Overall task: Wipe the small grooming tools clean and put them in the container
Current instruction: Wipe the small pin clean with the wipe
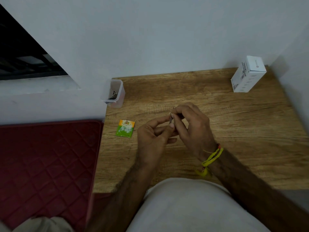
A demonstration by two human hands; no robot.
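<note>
Tweezers (171, 118) pinched by both hands beside green-orange sachet (125, 128), print unreadable

Left hand (154, 136), right hand (192, 124): fingers pinched together.

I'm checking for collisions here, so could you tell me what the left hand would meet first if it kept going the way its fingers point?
The left hand points up and right, so it would meet the right hand almost at once; both already pinch the small metal tool.

Thin metal tool (171, 118) upright; clear container (115, 94) w/ tools, table corner
</note>
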